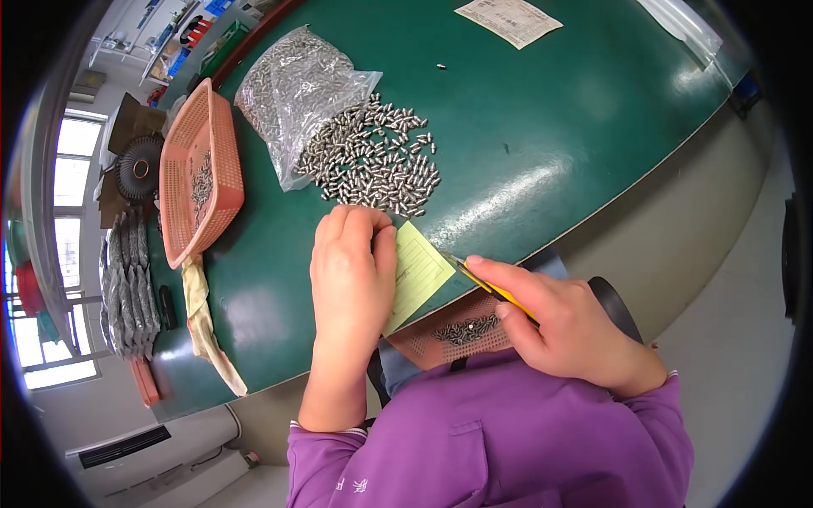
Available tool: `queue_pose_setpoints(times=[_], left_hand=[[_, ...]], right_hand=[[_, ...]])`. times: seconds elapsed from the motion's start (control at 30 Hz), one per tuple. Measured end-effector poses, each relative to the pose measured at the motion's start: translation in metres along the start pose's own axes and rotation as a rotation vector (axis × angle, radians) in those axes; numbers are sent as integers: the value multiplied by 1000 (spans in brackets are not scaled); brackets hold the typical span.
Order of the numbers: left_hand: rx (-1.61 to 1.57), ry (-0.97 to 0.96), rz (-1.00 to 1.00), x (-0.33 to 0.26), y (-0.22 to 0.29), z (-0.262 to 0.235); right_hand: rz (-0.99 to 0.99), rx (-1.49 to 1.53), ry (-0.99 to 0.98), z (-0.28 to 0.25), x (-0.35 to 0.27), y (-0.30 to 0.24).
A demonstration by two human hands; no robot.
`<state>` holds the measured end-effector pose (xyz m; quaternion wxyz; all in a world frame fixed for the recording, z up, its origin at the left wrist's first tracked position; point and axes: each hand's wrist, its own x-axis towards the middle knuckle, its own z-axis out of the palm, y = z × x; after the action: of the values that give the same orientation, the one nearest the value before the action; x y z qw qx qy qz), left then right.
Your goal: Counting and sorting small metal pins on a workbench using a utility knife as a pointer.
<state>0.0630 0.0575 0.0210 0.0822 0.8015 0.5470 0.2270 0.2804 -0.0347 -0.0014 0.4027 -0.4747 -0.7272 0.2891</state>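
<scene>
The purple top (525, 432) lies nearest the camera, filling the lower middle of the frame. Just above it, a pink mesh basket (415, 345) on the lap holds a layer of small dark metal pieces (466, 330). A deeper pink basket (224, 190) at the left of the frame has a scatter of small metal pieces inside. At upper left, a clear plastic bag (292, 85) lies on its side, packed with small parts; silvery, pointed, ringed parts (377, 165) spread from its mouth over the green table (508, 144). The card (419, 267), in the middle of the frame, is pale yellow-green and flat, with thin ruled lines and its lower end by the table edge. The left hand (351, 262) lies along the card's left side, fingers curled beside the parts; whether they grip anything is hidden. The right hand (559, 317), right of centre, holds a slim knife (506, 296), yellow and black, between thumb and fingers, its tip at the card's right edge; whether they touch I cannot tell.
</scene>
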Motion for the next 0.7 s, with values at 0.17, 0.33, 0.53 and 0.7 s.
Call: queue_pose_setpoints(times=[0.17,0.33,0.53,0.7], left_hand=[[-187,53,-78,-18,13,-16],[-408,1,-85,-40,12,-24],[-276,41,80,-51,-6,-8],[-184,40,70,-54,-4,-10]], right_hand=[[1,8,-25,1,1,-1],[6,5,-65,10,1,-4],[27,-19,-126,16,5,-14],[30,-87,-174,17,4,-18]])
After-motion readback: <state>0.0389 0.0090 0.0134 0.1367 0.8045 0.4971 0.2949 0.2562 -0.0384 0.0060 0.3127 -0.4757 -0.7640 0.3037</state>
